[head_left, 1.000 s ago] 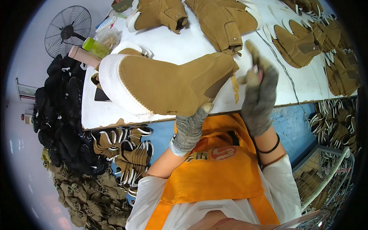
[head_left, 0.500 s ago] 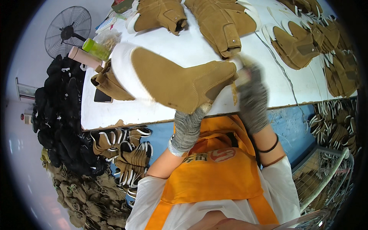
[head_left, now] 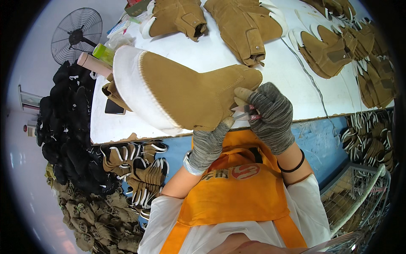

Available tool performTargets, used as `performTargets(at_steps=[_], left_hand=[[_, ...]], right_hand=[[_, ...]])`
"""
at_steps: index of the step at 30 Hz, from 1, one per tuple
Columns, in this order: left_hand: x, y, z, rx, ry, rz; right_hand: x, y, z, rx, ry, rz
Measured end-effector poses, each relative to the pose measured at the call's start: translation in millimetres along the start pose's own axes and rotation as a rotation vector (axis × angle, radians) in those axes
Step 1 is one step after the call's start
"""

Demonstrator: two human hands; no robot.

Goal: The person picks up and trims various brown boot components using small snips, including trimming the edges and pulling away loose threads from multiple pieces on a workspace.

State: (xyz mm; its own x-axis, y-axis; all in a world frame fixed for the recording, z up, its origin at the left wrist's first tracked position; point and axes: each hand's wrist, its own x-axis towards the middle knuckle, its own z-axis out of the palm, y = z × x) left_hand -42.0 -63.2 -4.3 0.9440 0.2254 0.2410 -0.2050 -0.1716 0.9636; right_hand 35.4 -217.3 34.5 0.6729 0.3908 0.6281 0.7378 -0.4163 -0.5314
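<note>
A tan suede boot upper [head_left: 173,84] with a broad white band [head_left: 133,84] stitched along its left edge lies tilted over the table's near edge. My left hand [head_left: 206,146], in a grey knit glove with bare fingertips, grips its lower edge; some of those fingers are hidden beneath the suede. In my right hand [head_left: 270,116], gloved alike, is a small pair of thread snips [head_left: 250,114] with reddish handles. Its blades point left, close to my left thumb. Thumb and forefinger of that hand touch the upper's right edge.
More tan uppers [head_left: 241,34] lie at the back of the white table [head_left: 287,97], with stacks [head_left: 323,53] at right. A phone [head_left: 113,107], a pink bottle [head_left: 94,63] and a fan [head_left: 76,37] are at left. A wire cart [head_left: 359,199] stands lower right.
My right hand was blurred beyond the upper's right end; now it is lower and nearer, with the snips showing. The upper has turned slightly and its white band has shifted left.
</note>
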Motion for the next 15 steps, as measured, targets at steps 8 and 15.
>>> performTargets(at_steps=[8,15], left_hand=[[11.2,2.5,-19.9,0.104,-0.14,-0.079],[19.5,-2.6,-29.7,-0.498,-0.148,-0.202]], right_hand=[[6.1,3.1,-6.0,-0.049,-0.189,0.023],[8.9,57.9,-36.2,0.112,0.364,0.393]])
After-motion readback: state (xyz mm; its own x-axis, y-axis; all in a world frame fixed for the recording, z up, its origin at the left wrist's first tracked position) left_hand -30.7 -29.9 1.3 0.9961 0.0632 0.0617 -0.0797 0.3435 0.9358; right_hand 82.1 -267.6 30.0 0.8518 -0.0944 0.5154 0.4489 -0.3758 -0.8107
